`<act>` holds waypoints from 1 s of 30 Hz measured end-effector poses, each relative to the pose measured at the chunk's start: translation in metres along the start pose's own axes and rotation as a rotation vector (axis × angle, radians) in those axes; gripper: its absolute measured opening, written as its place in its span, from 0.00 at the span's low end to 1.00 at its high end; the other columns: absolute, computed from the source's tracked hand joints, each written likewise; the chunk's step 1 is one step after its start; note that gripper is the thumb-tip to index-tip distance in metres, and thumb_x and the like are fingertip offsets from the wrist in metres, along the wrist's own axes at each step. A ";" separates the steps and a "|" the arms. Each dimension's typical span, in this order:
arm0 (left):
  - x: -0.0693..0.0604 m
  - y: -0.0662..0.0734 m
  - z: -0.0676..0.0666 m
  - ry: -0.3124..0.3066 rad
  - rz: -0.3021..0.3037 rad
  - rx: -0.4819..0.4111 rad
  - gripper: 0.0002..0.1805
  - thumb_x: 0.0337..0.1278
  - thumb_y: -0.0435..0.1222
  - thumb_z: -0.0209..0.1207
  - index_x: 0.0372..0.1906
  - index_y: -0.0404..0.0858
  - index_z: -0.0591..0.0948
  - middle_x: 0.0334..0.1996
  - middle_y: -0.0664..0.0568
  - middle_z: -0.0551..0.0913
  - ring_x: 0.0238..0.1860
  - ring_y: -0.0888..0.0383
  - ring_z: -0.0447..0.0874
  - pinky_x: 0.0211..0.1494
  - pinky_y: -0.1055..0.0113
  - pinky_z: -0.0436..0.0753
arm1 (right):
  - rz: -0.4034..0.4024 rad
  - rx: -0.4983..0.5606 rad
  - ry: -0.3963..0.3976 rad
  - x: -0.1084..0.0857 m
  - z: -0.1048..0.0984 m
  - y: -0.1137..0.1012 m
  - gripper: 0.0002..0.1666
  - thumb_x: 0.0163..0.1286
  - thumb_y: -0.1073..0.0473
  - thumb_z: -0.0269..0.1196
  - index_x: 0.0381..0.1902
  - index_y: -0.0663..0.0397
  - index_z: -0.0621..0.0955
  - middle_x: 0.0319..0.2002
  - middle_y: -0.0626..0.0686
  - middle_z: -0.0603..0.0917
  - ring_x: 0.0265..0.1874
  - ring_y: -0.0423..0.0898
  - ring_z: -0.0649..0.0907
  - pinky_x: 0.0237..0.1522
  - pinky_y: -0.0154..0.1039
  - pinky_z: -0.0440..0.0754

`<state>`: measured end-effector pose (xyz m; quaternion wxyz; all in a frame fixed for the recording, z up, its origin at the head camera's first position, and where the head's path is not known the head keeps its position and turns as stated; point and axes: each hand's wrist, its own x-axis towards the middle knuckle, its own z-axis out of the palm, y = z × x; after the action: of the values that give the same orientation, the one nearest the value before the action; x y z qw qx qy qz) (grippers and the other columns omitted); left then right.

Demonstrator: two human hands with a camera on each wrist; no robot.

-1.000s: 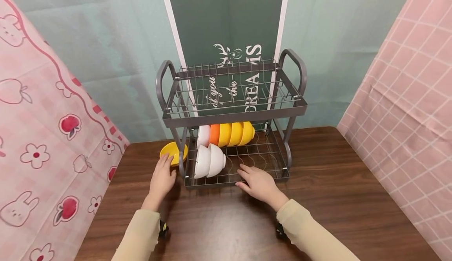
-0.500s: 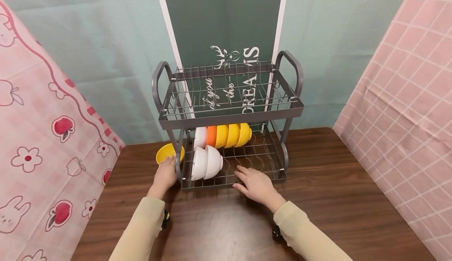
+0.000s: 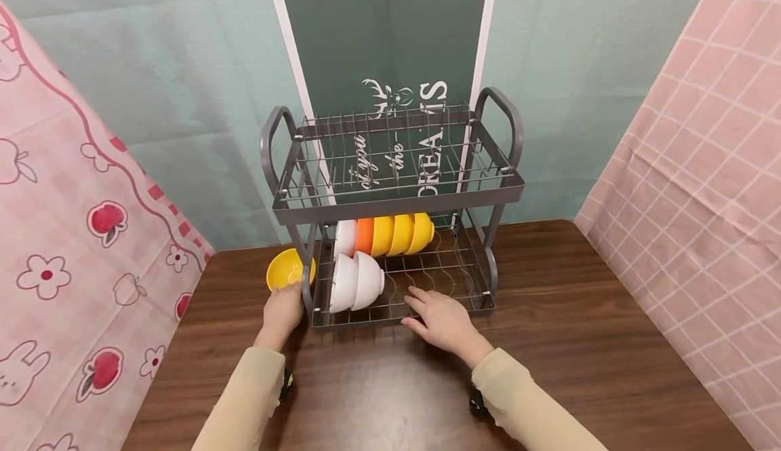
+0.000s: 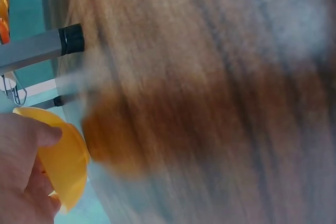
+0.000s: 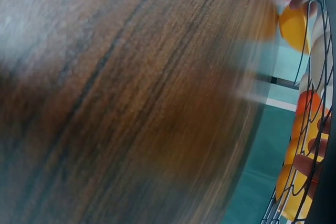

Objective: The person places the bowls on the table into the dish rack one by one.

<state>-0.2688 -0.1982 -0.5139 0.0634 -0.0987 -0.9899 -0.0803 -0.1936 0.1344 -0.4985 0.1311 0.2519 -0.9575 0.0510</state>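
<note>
A small yellow bowl point(image 3: 287, 269) sits upright on the table, left of the dark two-tier dish rack point(image 3: 399, 200). My left hand point(image 3: 283, 310) holds its near side; in the left wrist view the thumb point(image 4: 48, 135) lies against the yellow bowl point(image 4: 65, 161), with other fingers partly hidden behind it. My right hand point(image 3: 441, 317) rests at the rack's lower front edge, its fingers extended over the wires and gripping nothing. On the lower tier, two white bowls point(image 3: 356, 281) stand on edge in front, with an orange bowl point(image 3: 364, 235) and several yellow bowls point(image 3: 403, 234) behind.
The rack's left front post point(image 3: 306, 281) stands close beside the left hand. Wires form the upper tier point(image 3: 396, 159), between two tall side handles. The brown wooden table point(image 3: 390, 390) ends at a green curtain behind; pink cloths point(image 3: 683, 200) hang on both sides.
The head view has shifted slightly. My left hand has moved right, toward the rack post, and its fingers have drawn back to the bowl's near rim. The right hand stays at the rack's front.
</note>
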 end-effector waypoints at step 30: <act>-0.015 0.003 -0.005 0.190 -0.172 -0.099 0.08 0.57 0.33 0.54 0.40 0.38 0.80 0.28 0.39 0.84 0.28 0.40 0.78 0.30 0.47 0.77 | 0.015 -0.005 -0.010 0.000 -0.002 -0.002 0.31 0.66 0.34 0.49 0.56 0.46 0.77 0.60 0.50 0.76 0.51 0.51 0.81 0.53 0.45 0.78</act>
<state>-0.2532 -0.1989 -0.5108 0.1446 -0.0086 -0.9791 -0.1430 -0.1918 0.1330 -0.4967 0.1265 0.2447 -0.9601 0.0485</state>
